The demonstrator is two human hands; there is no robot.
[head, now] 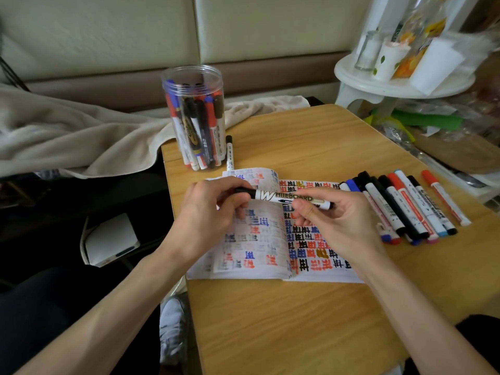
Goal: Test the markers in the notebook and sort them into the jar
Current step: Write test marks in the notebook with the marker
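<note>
I hold a black whiteboard marker [281, 197] level above the open notebook [259, 239]. My left hand [213, 209] pinches its black cap end, and my right hand [330, 226] grips the barrel near the other end. The notebook's pages are covered with red, blue and black test marks. A clear plastic jar [196, 117] with several markers inside stands at the table's far left corner. One black-capped marker [229, 152] lies beside the jar. A row of several markers [405, 207] lies to the right of the notebook.
The small wooden table [297, 320] has a pale blanket [67, 136] beyond its left edge. A white round stand [400, 79] with bottles and a cup rises at the back right. Plastic bags and green items [427, 120] lie below it. A white box [111, 239] sits on the floor at left.
</note>
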